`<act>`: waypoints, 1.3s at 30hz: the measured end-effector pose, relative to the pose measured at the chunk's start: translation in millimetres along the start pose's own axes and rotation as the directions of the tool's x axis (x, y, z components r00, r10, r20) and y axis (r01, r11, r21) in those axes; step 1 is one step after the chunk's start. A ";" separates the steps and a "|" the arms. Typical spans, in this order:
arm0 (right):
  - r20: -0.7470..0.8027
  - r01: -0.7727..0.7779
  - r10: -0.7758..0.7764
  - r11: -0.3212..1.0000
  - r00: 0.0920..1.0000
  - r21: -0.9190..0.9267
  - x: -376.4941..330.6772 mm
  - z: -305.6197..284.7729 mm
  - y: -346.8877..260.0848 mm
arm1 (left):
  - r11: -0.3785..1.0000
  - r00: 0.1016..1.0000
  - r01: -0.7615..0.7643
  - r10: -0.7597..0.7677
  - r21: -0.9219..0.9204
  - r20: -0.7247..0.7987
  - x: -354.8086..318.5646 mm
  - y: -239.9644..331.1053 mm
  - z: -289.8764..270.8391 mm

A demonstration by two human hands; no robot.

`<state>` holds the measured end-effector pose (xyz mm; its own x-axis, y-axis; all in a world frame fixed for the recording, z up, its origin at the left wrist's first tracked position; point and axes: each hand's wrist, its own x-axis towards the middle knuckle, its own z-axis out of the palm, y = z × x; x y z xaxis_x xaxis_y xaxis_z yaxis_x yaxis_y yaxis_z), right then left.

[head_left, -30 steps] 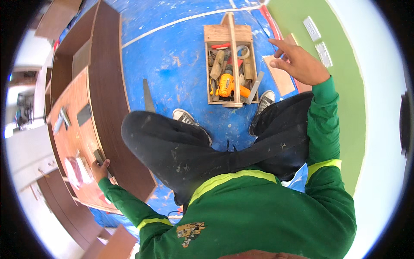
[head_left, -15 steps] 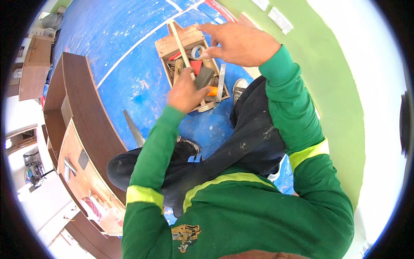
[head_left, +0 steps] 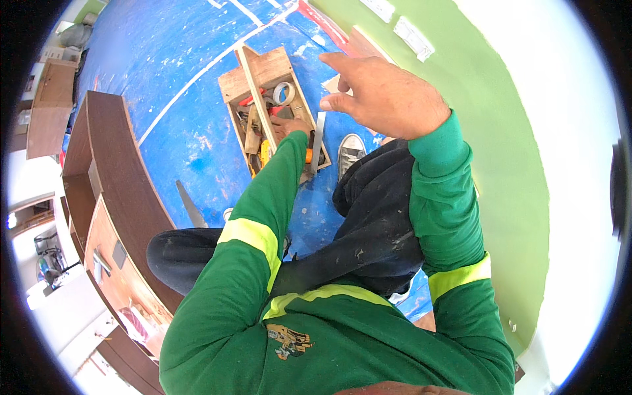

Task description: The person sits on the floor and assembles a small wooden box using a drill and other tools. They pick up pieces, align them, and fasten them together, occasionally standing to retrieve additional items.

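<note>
A wooden toolbox (head_left: pixel 232 84) with a long wooden handle bar (head_left: pixel 255 92) sits on the blue floor ahead of me. My left hand (head_left: pixel 289 125) reaches down into it, on the right side of the bar; its fingers are partly hidden among the tools. Beside that hand lie a red piece (head_left: pixel 279 111), a roll of tape (head_left: pixel 284 93) and an orange handle (head_left: pixel 309 155). A metal blade or square (head_left: pixel 318 141) stands along the box's right side. To the right of the box my right hand (head_left: pixel 388 95) hovers, empty, with forefinger and thumb apart.
A handsaw blade (head_left: pixel 189 204) lies on the floor to the left. Beyond it stands a dark brown cabinet (head_left: pixel 125 158) with a metal tool (head_left: pixel 101 262) on its pale wooden panel. A green and white wall (head_left: pixel 507 131) runs along my right. My shoe (head_left: pixel 351 153) is close to the box.
My left hand has moved from above the near part of the toolbox down into its right side. My right hand has drawn away to the right of the box. The view has shifted slightly.
</note>
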<state>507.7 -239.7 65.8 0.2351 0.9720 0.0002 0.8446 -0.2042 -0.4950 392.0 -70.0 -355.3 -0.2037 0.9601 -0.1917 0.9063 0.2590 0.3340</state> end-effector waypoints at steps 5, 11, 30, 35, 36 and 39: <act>0.000 -0.066 0.066 0.998 0.998 -0.007 -12.7 -2.2 20.2 | 0.977 0.983 -0.167 0.176 -0.135 0.058 -40.6 25.6 -15.4; 0.047 -0.117 0.118 0.993 0.992 -0.032 -5.3 -5.9 17.9 | 0.872 0.848 -0.475 0.489 -0.117 0.206 -80.8 -3.0 -49.2; 0.045 -0.237 0.233 0.947 0.971 0.218 -26.4 23.5 -6.3 | 0.766 0.783 -0.272 0.528 -0.583 0.329 7.7 -307.7 -523.4; -0.135 -0.404 0.419 0.906 0.898 0.127 -55.4 15.9 -25.2 | 0.977 0.755 -0.202 0.201 -0.071 0.624 31.3 -470.7 -518.4; -0.156 -0.412 0.417 0.909 0.895 0.062 -56.2 15.6 -18.7 | 0.973 0.874 -0.231 0.216 -0.019 0.436 35.9 -477.4 -527.0; -0.175 -0.428 0.406 0.896 0.897 -0.117 -60.5 18.6 -5.3 | 0.892 0.894 -0.446 0.440 -0.073 -0.085 98.4 -498.9 -561.4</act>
<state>480.0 -295.3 52.3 0.6376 0.7688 -0.0487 0.7126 -0.6127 -0.3417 -288.0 -45.4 -22.6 0.1849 0.9813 0.0542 0.8725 -0.1893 0.4505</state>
